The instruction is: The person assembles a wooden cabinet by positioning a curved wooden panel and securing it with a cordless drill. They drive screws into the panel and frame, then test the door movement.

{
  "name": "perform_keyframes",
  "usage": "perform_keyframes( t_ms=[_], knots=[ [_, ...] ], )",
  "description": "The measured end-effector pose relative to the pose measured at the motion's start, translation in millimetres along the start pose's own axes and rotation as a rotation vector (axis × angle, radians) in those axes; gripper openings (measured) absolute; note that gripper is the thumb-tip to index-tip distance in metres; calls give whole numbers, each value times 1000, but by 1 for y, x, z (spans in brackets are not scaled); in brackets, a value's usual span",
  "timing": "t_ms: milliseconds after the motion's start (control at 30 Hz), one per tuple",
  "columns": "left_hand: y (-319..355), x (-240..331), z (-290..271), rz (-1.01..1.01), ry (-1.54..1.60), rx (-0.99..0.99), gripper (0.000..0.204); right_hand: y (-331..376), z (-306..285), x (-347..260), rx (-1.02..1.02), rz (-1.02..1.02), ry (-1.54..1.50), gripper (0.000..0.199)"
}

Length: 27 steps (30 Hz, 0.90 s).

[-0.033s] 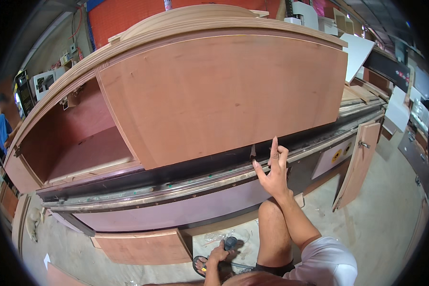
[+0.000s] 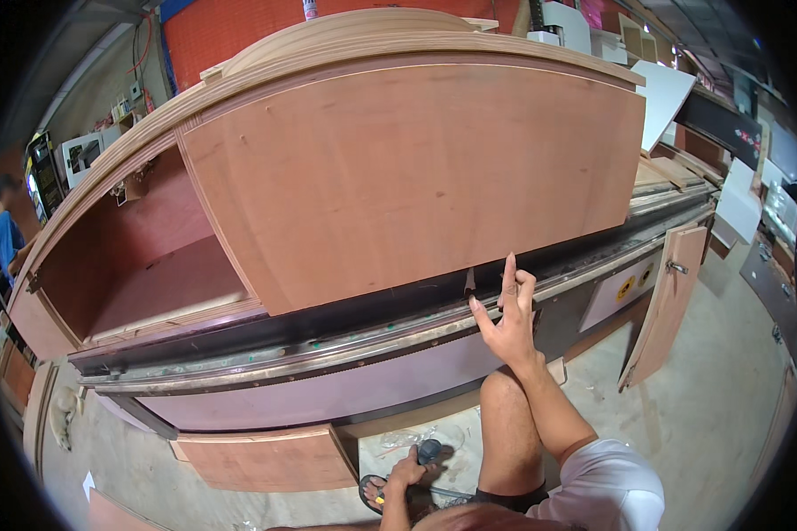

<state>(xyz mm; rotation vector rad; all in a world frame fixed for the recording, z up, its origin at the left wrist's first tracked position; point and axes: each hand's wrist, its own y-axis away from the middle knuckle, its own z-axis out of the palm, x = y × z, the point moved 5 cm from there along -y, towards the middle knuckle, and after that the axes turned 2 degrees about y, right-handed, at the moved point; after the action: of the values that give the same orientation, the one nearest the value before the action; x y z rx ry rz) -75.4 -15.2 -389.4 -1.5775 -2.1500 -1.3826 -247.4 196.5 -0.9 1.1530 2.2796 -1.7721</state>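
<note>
My right hand (image 2: 506, 329) is raised at the lower edge of a large plywood panel (image 2: 416, 177). Its index finger points up with the tip at that edge, and the thumb stands apart. Just left of these fingers, a narrow pale-and-dark piece (image 2: 470, 281) shows below the panel; its kind is unclear. The panel covers most of a wooden cabinet (image 2: 155, 239), leaving the left compartment uncovered. Down by my foot, my left hand (image 2: 406, 470) is closed around a dark tool with a rounded end (image 2: 429, 451), its kind partly hidden by the hand.
The cabinet rests on a long machine bed (image 2: 328, 403) with a metal rail. A narrow board with a hinge (image 2: 664, 305) leans at the right, and another plywood panel (image 2: 266, 460) stands low in front. A dog (image 2: 63, 414) lies at far left; a person in blue (image 2: 7, 239) is beyond.
</note>
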Motion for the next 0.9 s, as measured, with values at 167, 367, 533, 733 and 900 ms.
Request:
perform_keyframes(
  t_ms=[167,367,533,733,900],
  knots=[
    [2,19,-10,-22,10,-49,103,-6,-4,-4,18,-22,18,90],
    [-10,0,13,20,2,46,101,-3,-9,-10,9,11,27,88],
    [1,10,2,15,10,26,98,-5,-6,-13,-3,27,25,89],
    [-1,9,-2,21,28,52,94,-6,-2,-13,19,-21,55,87],
    [4,15,-1,44,58,79,87,-4,0,-14,-6,1,66,86]
  ],
)
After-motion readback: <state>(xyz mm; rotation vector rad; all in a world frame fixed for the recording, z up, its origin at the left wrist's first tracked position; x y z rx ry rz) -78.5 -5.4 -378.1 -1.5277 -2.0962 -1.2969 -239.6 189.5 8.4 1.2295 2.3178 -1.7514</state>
